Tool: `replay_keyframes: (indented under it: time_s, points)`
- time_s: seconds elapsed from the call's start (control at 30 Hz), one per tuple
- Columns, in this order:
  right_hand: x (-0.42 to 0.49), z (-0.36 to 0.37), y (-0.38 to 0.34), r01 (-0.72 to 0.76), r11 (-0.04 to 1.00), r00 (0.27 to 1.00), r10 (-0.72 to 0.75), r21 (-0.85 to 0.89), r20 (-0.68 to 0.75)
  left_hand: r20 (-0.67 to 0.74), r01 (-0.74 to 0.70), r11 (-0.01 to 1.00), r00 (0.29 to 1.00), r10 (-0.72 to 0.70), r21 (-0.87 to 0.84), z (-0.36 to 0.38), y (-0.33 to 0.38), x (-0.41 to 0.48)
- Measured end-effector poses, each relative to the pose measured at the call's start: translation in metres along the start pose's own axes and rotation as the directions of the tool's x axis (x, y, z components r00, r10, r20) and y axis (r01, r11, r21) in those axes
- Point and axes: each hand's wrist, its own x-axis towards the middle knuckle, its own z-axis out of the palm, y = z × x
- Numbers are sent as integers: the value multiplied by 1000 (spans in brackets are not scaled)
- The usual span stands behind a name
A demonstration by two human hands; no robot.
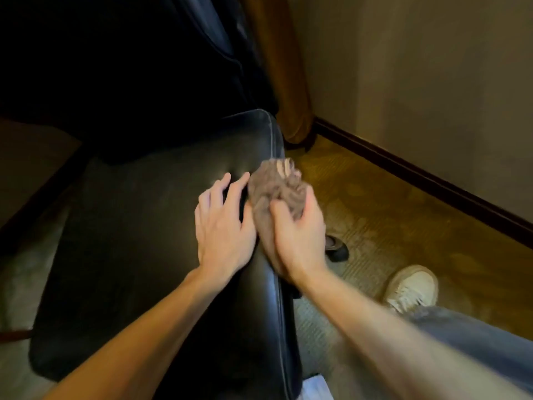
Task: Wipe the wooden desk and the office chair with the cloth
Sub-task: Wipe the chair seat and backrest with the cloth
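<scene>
A black leather office chair (138,232) fills the left and middle of the view, its seat below me and its dark backrest above. My left hand (223,223) rests flat on the seat near its right edge, fingers spread and straight. Right beside it, my right hand (298,235) grips a bunched grey-brown cloth (277,189) and holds it against the seat's right edge seam. Part of the cloth is hidden under my palm. The wooden desk is not in view.
Patterned golden carpet (403,215) lies to the right, bounded by a dark baseboard (432,180) and a beige wall. A brown curtain (282,70) hangs behind the chair. A chair caster (336,248) shows near my right hand. My white shoe (412,287) and jeans leg are at lower right.
</scene>
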Motion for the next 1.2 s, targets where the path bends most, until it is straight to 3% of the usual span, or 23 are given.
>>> replay_keyframes:
  time_s: [0.07, 0.2, 0.33, 0.47, 0.63, 0.73, 0.87, 1.07, 1.13, 1.2]
  points:
    - [48, 1, -13, 10, 998, 1000, -11, 55, 17, -16, 3, 1000, 1000, -3, -12, 0, 4, 2]
    - [154, 17, -46, 72, 997, 995, -72, 2, 65, -43, 27, 999, 999, -28, -24, 4, 6, 9]
    - [208, 29, -71, 74, 993, 973, -50, -97, 226, -70, 78, 996, 994, -81, -43, 8, 11, 18]
    - [183, 16, -64, 161, 971, 951, -104, -178, 292, -103, 98, 994, 989, -103, -53, 10, 15, 26]
    - [65, -27, -21, 142, 983, 946, -100, -117, 308, -155, 141, 989, 977, -145, -36, 20, 16, 38]
    - [-12, -62, -9, 172, 969, 932, -101, -179, 348, -179, 175, 984, 968, -175, -15, 23, 20, 48]
    - [-74, -114, -12, 136, 929, 922, 8, -343, 387, -57, 204, 979, 977, -205, -13, 6, 27, 47]
    - [-59, -115, -32, -10, 979, 962, 65, -204, 266, 175, -155, 987, 974, 144, 52, -30, 11, -42]
    - [-41, -87, -37, 70, 977, 958, -9, -201, 286, 202, -160, 984, 969, 143, 73, -26, -1, -71]
    - [-27, -65, -30, 168, 954, 942, -81, -248, 325, 144, -190, 971, 975, 169, 145, -14, -6, -77]
